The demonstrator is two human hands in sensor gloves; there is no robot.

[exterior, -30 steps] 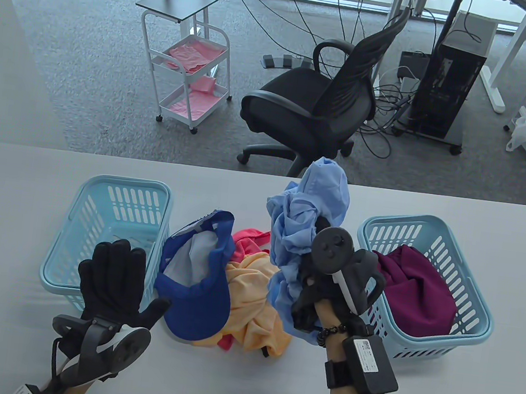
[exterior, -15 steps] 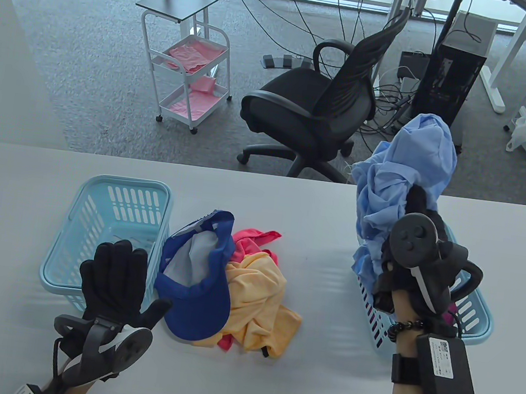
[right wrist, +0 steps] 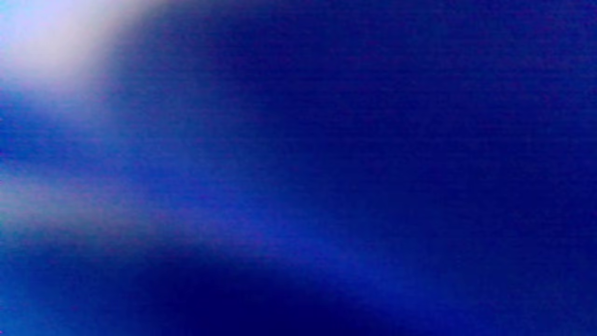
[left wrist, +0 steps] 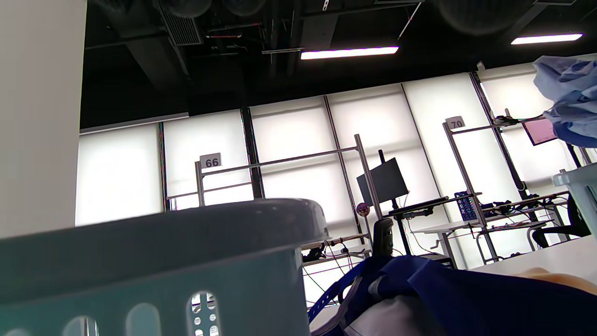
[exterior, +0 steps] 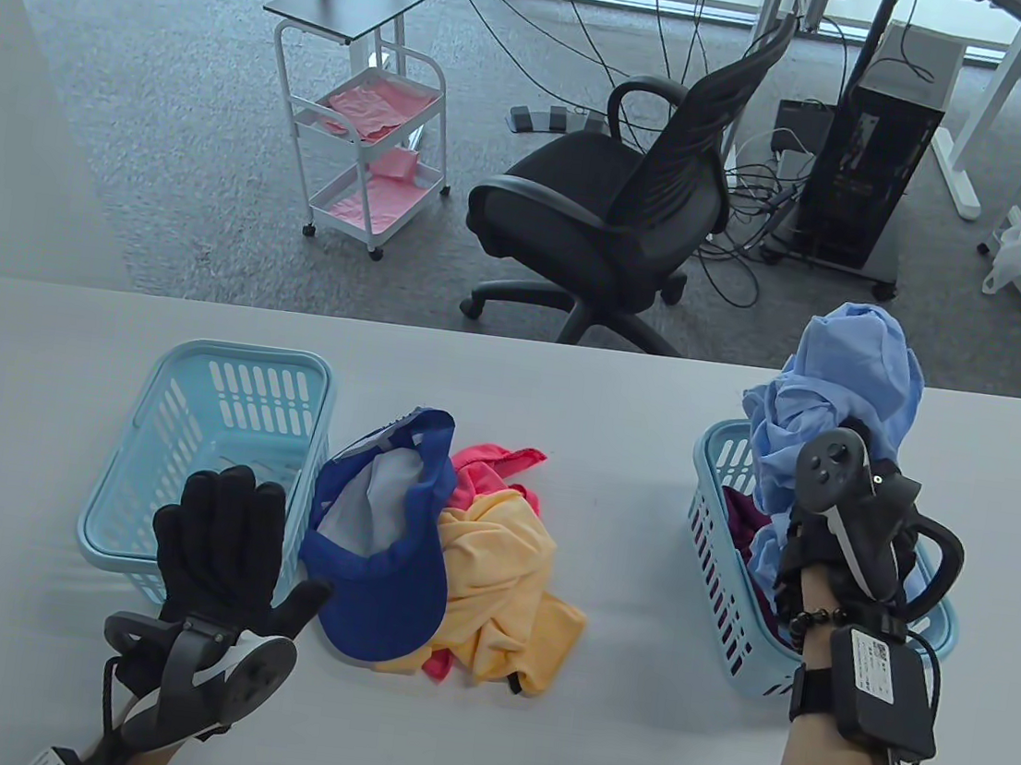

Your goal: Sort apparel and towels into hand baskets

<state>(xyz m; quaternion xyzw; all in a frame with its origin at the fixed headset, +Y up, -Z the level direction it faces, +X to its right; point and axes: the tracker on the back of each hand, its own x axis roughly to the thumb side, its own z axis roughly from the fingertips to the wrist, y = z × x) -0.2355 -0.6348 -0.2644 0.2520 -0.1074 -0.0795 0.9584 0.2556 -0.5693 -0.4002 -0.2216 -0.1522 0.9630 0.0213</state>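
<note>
Holding the bunched light-blue garment in my right hand over the right basket to drop it; my left hand rests spread wide.

Blurred blue cloth fills the whole right wrist view (too close to make out folds), with a pale whitish glow at top left

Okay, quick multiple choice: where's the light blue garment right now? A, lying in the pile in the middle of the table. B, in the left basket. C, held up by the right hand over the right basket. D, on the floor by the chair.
C: the right hand grips the bunched light blue garment above the right basket, with its lower folds hanging into it.
</note>
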